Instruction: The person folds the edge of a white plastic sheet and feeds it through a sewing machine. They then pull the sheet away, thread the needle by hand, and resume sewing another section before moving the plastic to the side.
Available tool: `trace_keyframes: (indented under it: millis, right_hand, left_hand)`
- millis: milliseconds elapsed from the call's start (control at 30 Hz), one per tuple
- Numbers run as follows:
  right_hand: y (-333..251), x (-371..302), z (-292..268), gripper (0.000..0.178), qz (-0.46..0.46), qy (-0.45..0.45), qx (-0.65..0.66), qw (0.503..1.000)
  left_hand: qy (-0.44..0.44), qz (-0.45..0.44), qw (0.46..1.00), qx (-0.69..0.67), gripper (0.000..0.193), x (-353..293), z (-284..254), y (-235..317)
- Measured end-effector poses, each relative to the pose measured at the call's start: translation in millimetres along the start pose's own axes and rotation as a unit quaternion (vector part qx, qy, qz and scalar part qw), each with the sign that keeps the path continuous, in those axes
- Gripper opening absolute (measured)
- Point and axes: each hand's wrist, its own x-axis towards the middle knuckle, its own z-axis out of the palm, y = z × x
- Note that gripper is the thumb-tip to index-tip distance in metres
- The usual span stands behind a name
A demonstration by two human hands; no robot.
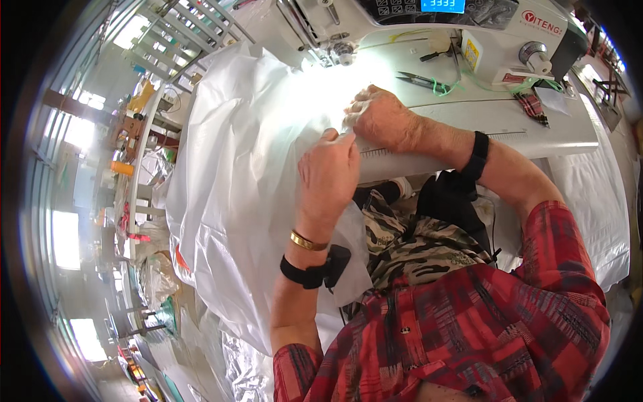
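A large white plastic-like sheet hangs in folds over the left side of the sewing table. My left hand is closed, its thumb and fingers pinching the sheet's edge near the table's front. Just right of it and a little farther away, my right hand is curled with its fingers on the same sheet's edge. The two hands nearly touch. Glare from the machine's lamp washes out the sheet around the fingertips. Above this bright patch is the sewing machine's needle area.
Thread snips with green thread lie on the table right of the needle. The machine's body, with a handwheel, stands at the back right. A checked cloth scrap hangs near it. At left are racks and an orange thread spool.
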Motion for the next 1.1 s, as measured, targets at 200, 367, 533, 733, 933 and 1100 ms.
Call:
trace_keyframes:
  millis: [200, 367, 533, 733, 933, 1100]
  right_hand:
    - [11.2, -1.1, -4.2, 0.028, 0.100, -0.057, 0.140, 0.984]
    - [11.8, -4.7, -7.9, 0.027, 0.091, -0.080, 0.168, 0.978]
    - [6.2, -6.2, -15.6, 0.027, 0.069, -0.068, 0.145, 0.985]
    - [5.8, -9.8, -10.3, 0.024, 0.029, -0.036, 0.114, 0.992]
    - [-2.4, -4.4, -8.1, 0.015, -0.019, -0.006, 0.033, 0.999]
    - [-1.7, -5.6, -9.5, 0.012, -0.015, -0.002, 0.036, 0.999]
  left_hand:
    - [0.041, -0.032, 0.998, 0.026, 0.021, -18.8, 22.0, -4.2]
    - [0.039, -0.044, 0.996, 0.071, 0.021, -22.3, 29.1, -0.5]
    - [0.055, -0.055, 0.993, 0.083, 0.021, -22.1, 25.2, 2.1]
    - [0.097, -0.009, 0.991, 0.087, 0.022, -24.0, 15.0, 17.5]
    - [-0.098, -0.006, 0.964, -0.247, 0.027, -85.4, 51.2, 54.9]
    - [-0.079, -0.158, 0.920, -0.351, 0.040, -152.7, 137.8, -0.7]
